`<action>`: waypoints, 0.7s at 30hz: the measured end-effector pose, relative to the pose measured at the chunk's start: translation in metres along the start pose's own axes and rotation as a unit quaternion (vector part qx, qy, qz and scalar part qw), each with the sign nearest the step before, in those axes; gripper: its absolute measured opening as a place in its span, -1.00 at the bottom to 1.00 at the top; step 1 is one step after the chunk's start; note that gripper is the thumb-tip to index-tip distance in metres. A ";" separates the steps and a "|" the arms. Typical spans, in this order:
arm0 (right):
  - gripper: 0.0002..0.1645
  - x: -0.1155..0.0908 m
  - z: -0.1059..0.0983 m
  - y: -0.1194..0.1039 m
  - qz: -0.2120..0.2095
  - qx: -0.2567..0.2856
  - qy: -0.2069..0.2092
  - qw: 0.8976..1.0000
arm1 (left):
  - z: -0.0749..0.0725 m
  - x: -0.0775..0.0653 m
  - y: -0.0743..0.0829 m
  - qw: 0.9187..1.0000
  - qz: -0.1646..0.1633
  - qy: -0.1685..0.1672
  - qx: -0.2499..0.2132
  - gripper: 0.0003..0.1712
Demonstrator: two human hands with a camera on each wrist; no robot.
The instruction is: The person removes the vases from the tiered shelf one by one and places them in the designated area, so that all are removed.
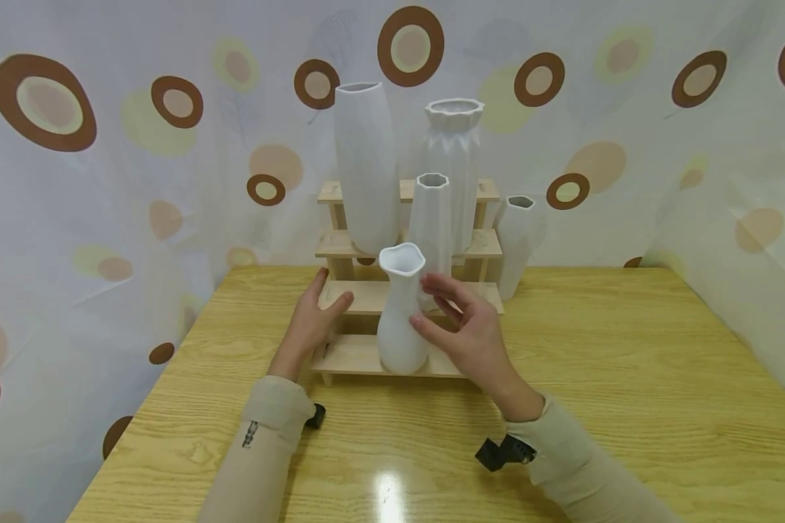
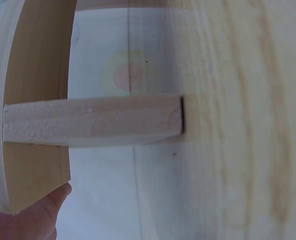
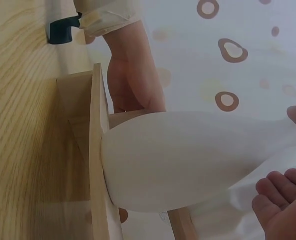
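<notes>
A small white vase [image 1: 402, 334] with a wavy rim stands upright on the lowest tier of a light wooden stepped stand [image 1: 353, 296]. Beside its right side is my right hand [image 1: 474, 334], thumb and fingers spread apart and not closed round it. In the right wrist view, fingers [image 3: 280, 195] appear at the right edge near the vase's narrow part; whether they touch is unclear. My left hand [image 1: 312, 319] lies along the stand's left end, thumb extended over a tier. The left wrist view shows only part of that hand [image 2: 33, 217] by a wooden board.
Behind the small vase stands a faceted white vase [image 1: 430, 218]. Higher up are a tall smooth vase [image 1: 366, 167] and a pleated-neck vase [image 1: 454, 163]. Another white vase [image 1: 514, 250] stands by the stand's right end. A patterned cloth [image 1: 190, 167] hangs behind the wooden table [image 1: 602, 363].
</notes>
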State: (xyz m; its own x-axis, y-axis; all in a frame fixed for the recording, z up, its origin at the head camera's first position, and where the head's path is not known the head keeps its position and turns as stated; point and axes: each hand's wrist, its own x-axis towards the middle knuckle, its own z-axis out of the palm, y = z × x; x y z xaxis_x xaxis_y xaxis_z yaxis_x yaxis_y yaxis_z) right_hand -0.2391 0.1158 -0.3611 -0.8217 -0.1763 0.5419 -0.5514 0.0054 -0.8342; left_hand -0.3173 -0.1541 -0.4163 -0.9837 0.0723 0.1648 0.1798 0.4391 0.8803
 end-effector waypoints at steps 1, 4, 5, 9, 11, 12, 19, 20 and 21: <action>-0.34 0.000 0.001 0.000 0.002 -0.002 -0.001 1.000 | 0.000 0.000 0.000 1.000 0.000 0.000 0.000 0.05; -0.35 -0.001 0.002 0.002 0.002 0.000 0.000 1.000 | 0.000 0.000 0.000 1.000 -0.001 0.000 0.001 0.05; -0.36 -0.001 0.003 0.003 0.002 0.000 -0.001 1.000 | 0.000 0.000 0.000 1.000 -0.001 -0.001 0.000 0.05; -0.37 -0.001 0.005 0.007 0.006 0.000 -0.002 1.000 | 0.000 0.000 0.000 1.000 -0.003 -0.001 -0.001 0.05; -0.37 -0.001 0.005 0.009 0.011 0.000 -0.005 1.000 | 0.000 0.000 0.000 1.000 -0.004 0.000 -0.001 0.05; -0.36 -0.002 0.006 0.010 0.015 0.000 -0.006 1.000 | 0.000 0.000 0.000 1.000 -0.003 0.001 0.000 0.05; -0.30 -0.003 0.008 0.013 0.039 -0.002 -0.020 0.999 | 0.000 0.001 -0.002 1.000 -0.004 0.001 0.002 0.05; -0.29 -0.004 0.008 0.014 0.041 -0.005 -0.022 0.999 | 0.000 0.001 -0.002 1.000 -0.005 0.001 0.001 0.05; -0.29 -0.004 0.009 0.014 0.043 -0.009 -0.024 0.999 | 0.000 0.001 -0.002 1.000 -0.005 0.000 0.001 0.05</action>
State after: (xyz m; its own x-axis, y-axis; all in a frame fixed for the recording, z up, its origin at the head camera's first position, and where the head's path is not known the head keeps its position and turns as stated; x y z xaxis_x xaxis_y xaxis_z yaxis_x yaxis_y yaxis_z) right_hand -0.2427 0.1078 -0.3761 -0.8586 -0.2222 0.4619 -0.4813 0.0394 -0.8757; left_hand -0.3186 -0.1553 -0.4179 -0.9853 0.0677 0.1570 0.1707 0.4421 0.8806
